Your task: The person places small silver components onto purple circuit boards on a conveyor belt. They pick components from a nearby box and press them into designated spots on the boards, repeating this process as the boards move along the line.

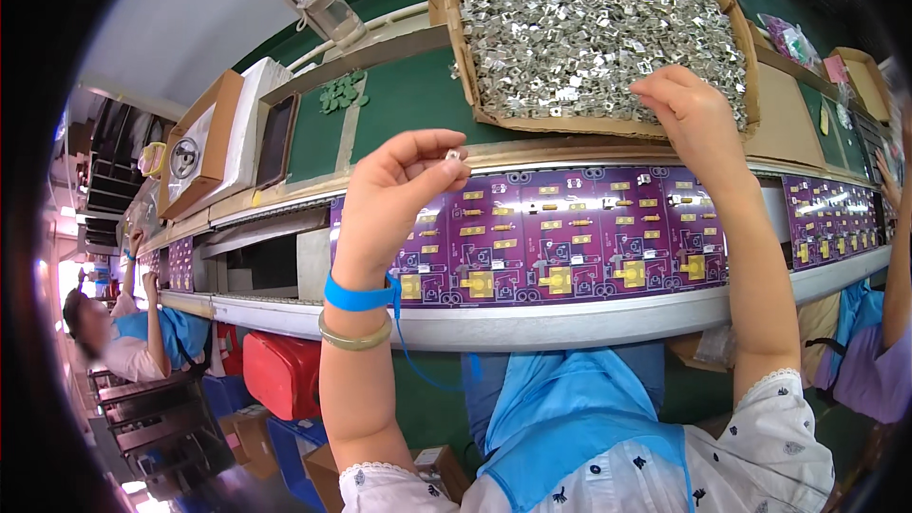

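Note:
My left hand [394, 192], with a blue wrist strap and a bangle on the arm, is raised over the left part of a purple circuit board panel [484, 277]. Between its thumb and curled fingers sits a small silvery metal clip [453, 155]. My right hand [698, 123] hovers at the near right side of a shallow cardboard box [570, 123] heaped with small metal clips [589, 28]. Its thumb and forefinger are pinched together; whatever they hold blends into the heap behind. The panel carries yellow pads and several small mounted parts.
A metal conveyor rail [532, 328] runs across in front of me, with another purple panel [831, 214] to the right. Green discs [342, 93] lie on the green bench top, near a clear plastic jar [330, 11]. Co-workers sit at both sides; a red case [282, 375] stands below.

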